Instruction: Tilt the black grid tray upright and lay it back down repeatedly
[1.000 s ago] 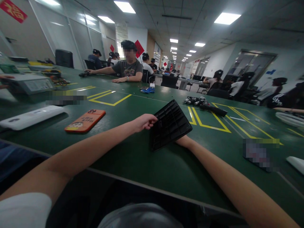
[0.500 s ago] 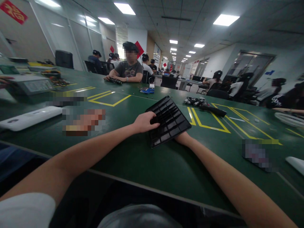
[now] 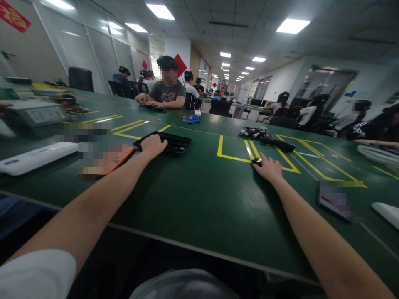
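My left hand [image 3: 152, 146] grips the left part of a black gridded tray [image 3: 179, 144], its fingers bent over the top. The tray lies low at the green table, over a yellow tape outline, and its compartments face up. Farther right, my right hand [image 3: 270, 168] is closed around a small black and silver piece [image 3: 257, 162] at its fingertips, just over the yellow tape; its exact kind is too small to tell. Beyond that hand lies a cluster of black and silver parts [image 3: 254, 133] with a black cylinder-like piece [image 3: 282, 145].
Left of my arm are an orange box [image 3: 120, 160], partly blurred, and a long white device [image 3: 39, 158]. A metal-cased unit [image 3: 37, 112] with wires stands far left. A blurred dark packet [image 3: 335, 202] lies right. Opposite sits a person [image 3: 170, 91] handling a dark object.
The black tray, tilted up in both hands before, has moved left and down to the table with my left hand. My right hand has left it and moved right, now holding a small piece.
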`<state>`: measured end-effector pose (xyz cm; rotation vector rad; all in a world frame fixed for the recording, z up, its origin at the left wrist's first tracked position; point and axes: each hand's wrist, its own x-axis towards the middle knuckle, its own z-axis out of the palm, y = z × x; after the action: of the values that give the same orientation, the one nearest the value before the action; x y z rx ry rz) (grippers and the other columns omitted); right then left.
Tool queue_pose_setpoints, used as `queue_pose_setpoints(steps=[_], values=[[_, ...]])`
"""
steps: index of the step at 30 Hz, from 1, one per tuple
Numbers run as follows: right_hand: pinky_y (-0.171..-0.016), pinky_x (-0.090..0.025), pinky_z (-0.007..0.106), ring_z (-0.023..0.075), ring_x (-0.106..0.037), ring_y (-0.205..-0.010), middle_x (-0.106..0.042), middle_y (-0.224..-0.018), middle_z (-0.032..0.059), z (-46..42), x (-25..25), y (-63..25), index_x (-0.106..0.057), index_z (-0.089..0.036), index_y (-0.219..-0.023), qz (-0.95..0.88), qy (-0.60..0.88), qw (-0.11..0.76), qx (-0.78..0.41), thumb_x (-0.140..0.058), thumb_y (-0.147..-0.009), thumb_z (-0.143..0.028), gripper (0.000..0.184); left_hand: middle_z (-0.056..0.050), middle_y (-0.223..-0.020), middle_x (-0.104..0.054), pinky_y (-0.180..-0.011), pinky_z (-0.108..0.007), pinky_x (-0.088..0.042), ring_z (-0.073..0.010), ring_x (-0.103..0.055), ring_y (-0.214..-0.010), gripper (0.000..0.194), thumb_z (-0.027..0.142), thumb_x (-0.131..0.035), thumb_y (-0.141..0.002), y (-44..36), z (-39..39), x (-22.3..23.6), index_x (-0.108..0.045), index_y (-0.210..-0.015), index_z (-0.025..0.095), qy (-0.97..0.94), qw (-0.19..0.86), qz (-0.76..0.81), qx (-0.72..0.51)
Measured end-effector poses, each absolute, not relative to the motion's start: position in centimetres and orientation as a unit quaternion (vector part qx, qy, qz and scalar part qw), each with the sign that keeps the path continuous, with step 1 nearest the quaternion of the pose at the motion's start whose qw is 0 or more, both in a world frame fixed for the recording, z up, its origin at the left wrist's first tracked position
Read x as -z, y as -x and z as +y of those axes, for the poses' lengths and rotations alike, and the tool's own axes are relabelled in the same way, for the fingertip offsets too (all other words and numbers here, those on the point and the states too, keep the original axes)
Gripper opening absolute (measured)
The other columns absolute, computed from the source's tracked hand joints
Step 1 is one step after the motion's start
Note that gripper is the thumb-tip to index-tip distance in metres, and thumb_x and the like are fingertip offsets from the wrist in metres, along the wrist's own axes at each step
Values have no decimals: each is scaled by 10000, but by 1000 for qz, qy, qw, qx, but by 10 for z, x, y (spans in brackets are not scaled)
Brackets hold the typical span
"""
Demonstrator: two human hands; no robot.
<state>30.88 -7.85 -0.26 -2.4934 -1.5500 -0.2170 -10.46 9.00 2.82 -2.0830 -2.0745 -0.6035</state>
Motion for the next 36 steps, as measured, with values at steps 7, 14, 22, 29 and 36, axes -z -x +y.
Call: queue_pose_setpoints(steps=[7,14,22,29,36], values=[[-1059,-167,622,386,-224,-1347,-379,-1435,166,-75,-3,-256,-320,-154,-1416,-600,770,161,142,-391,-889,-439,603,-122,-1063,-647,-928,-324,-434,-202,-581,-1016,438,93,-291,-834,58,59,-11,-548,-1187,68,816,40,-484,314],[-1093,-200,544,290,-245,-1381,-306,-1505,47,-75,10,-199,-338,-265,-1418,-772,631,68,-32,-217,-930,-513,561,-79,-1268,-583,-1032,-294,-362,-164,-511,-1190,436,66,-339,-818,24,42,16,-590,-1169,130,924,-16,-354,143],[-1079,-218,539,309,-272,-1358,-390,-1451,118,-71,2,-254,-388,-162,-1387,-672,705,165,157,-298,-927,-408,530,-102,-1310,-546,-1049,-348,-330,-193,-451,-1252,393,343,-391,-920,21,-6,-1,-545,-1218,140,965,19,-222,137],[-957,-348,480,333,-494,-1151,-572,-1236,197,-76,10,-315,-528,-100,-1246,-545,827,82,110,-394,-888,-387,478,-93,-1225,-594,-974,-325,-390,-189,-530,-1139,354,345,-371,-926,5,-42,-3,-592,-1135,164,979,-7,-160,129],[-881,-383,397,324,-531,-1073,-580,-1190,213,-71,13,-318,-530,-82,-1231,-551,827,61,94,-396,-888,-405,489,-186,-1014,-600,-725,-362,-469,-286,-583,-926,314,346,-448,-877,24,-5,-14,-613,-991,104,886,123,-434,108]])
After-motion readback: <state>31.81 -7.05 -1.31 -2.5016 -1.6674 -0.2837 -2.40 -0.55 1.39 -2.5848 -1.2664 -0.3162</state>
